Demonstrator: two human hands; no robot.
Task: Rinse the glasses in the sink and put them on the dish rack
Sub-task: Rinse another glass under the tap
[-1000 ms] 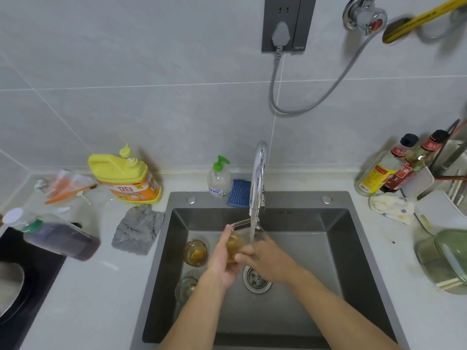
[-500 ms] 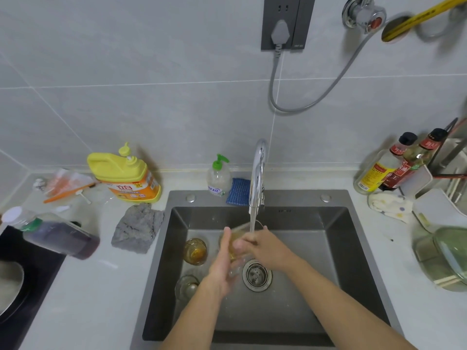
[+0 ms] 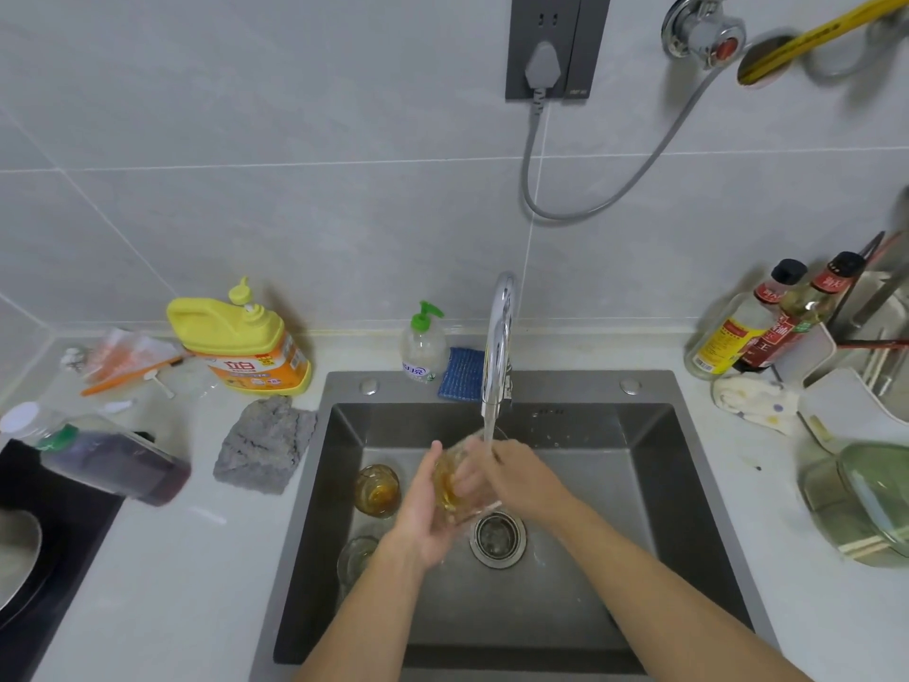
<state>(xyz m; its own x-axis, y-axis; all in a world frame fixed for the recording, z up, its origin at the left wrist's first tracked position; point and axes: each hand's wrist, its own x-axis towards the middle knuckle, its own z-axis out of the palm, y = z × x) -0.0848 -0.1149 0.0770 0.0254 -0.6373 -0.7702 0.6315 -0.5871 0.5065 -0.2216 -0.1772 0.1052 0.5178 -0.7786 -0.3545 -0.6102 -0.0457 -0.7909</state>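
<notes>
Held glass (image 3: 450, 477) tilted under tap (image 3: 498, 347) stream, above sink (image 3: 580, 386) floor. Left hand (image 3: 423, 514) wraps it from below; right hand (image 3: 521, 484) grips its other side. Amber glass (image 3: 378, 489) and clear glass (image 3: 356, 558) stand at sink's left.

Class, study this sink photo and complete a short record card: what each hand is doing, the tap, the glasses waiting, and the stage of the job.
Held item: clear drinking glass with amber residue, tilted under the stream
Left hand: cups the glass from below
Right hand: grips it from the other side
Tap: chrome faucet, water running
Waiting in grey steel sink: amber-stained glass and clear empty glass, left of the hands
Stage: rinsing; held glass not yet racked
</notes>
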